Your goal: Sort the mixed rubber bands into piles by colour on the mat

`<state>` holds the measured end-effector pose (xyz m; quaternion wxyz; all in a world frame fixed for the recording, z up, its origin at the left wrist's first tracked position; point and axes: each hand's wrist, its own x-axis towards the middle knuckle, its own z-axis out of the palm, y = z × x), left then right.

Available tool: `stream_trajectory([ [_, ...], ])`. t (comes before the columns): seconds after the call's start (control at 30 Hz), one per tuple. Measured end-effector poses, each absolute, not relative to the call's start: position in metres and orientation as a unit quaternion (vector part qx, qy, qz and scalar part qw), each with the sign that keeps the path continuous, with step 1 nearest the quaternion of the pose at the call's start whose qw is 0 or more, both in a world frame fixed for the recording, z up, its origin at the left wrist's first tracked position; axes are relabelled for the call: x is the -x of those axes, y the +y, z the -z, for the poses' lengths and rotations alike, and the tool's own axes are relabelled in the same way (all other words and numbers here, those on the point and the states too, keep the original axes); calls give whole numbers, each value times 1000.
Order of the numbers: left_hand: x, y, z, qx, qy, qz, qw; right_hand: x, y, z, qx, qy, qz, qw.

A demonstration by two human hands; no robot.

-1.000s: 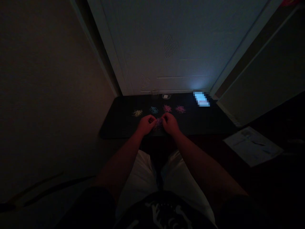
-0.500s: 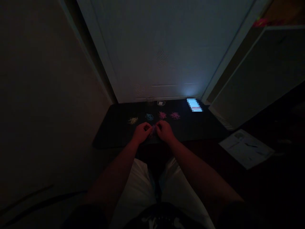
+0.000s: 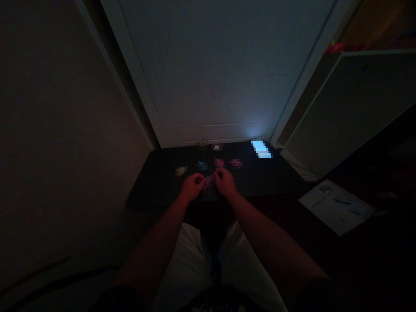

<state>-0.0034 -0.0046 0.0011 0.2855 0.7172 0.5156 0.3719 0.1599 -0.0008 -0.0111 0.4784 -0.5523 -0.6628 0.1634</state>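
In the dim light, a loose pile of thin purple sticks (image 3: 209,183) lies near the front edge of a dark table. My left hand (image 3: 192,187) is at the pile's left side, fingers curled and thumb pressed toward them. On the right side my right hand (image 3: 225,181) pinches in the same way, close to the sticks. Whatever is between the fingertips is too small and dark to make out. Beyond my hands are a yellowish pile of sticks (image 3: 180,170), a blue pile (image 3: 202,165) and two pink piles, one nearer the middle (image 3: 219,163) and one farther right (image 3: 236,163).
The dark low table (image 3: 152,186) stands against a pale door panel (image 3: 208,56). At its back are a small round clear lid (image 3: 217,147), a faint clear container (image 3: 203,143) and a glowing phone (image 3: 261,148). A printed sheet (image 3: 336,207) lies lower right.
The view has tilted slightly, so the table sits lower. My hands have parted a little, and more of the purple pile shows between them.
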Motion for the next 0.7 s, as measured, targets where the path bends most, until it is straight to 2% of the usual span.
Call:
stream_trajectory([
  [0.23,3,-5,-2,-718,517,-371,282,-161,1,10,556,-630,-190,508],
  [0.47,2,-7,-6,-717,523,-370,273,-161,0,10,522,-700,-183,452],
  [0.7,2,-7,-5,-708,530,-372,282,-163,1,8,559,-618,-200,514],
])
